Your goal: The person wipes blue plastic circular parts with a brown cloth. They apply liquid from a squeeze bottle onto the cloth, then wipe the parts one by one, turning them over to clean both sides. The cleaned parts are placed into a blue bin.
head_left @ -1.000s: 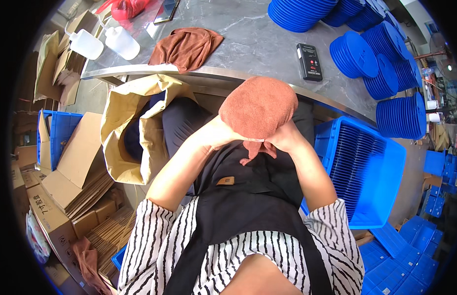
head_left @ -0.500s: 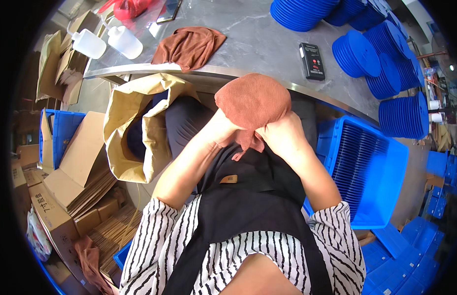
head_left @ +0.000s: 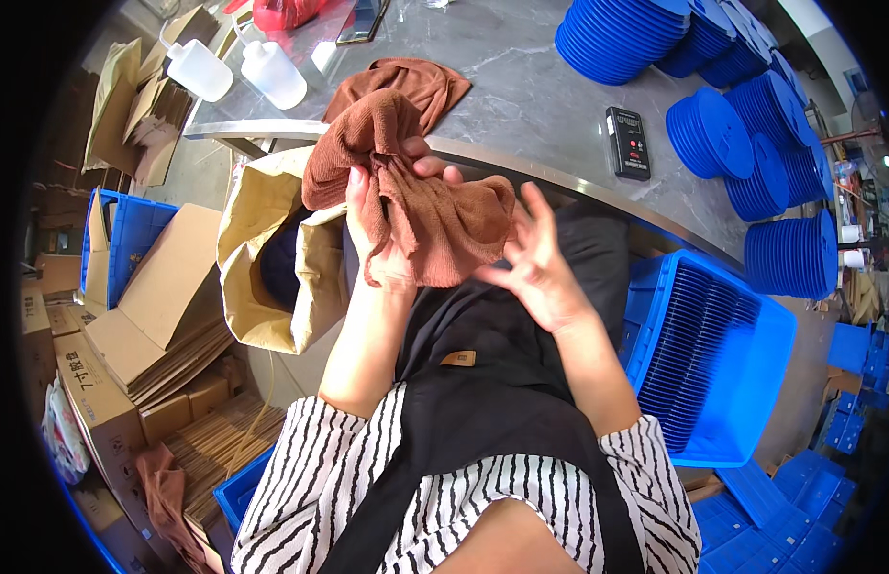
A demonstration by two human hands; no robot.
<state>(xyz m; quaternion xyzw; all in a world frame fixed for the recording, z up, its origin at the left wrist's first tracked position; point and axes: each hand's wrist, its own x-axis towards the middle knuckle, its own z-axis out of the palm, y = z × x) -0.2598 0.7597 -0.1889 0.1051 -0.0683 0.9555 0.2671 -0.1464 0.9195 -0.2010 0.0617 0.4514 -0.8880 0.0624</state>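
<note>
Your left hand (head_left: 382, 225) gripped the rust-brown knitted cloth (head_left: 406, 196) in closed fingers, bunched and raised above your lap, just short of the grey marble-patterned table edge (head_left: 559, 177). Your right hand (head_left: 535, 273) was spread wide, fingertips barely at the cloth's hanging corner. With only one hand holding, the loose end could have slipped and dropped toward the open brown paper bag (head_left: 272, 258) beside your knee.

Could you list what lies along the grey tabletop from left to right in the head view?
Two white squeeze bottles → folded brown cloth → black handheld device → stacks of blue discs.
</note>
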